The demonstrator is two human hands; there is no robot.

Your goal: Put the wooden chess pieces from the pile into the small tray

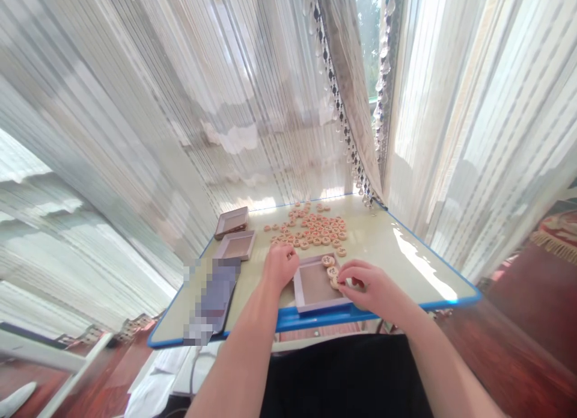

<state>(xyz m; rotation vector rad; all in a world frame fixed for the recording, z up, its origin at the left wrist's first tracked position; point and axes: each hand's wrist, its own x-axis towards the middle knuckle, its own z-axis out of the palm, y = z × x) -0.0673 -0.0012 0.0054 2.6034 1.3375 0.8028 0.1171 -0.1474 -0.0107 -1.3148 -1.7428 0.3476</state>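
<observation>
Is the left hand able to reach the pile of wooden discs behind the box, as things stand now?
Probably yes. The left hand rests at the near edge of the pile of discs, and nothing seems to lie between them. The box sits beside the hand, not in its way.

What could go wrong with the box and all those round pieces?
The box sits right at the near edge of the table, so a push from the right hand might tip it off. The loose chess pieces lie close to the left hand; a careless sweep could send some rolling to the floor.
</observation>
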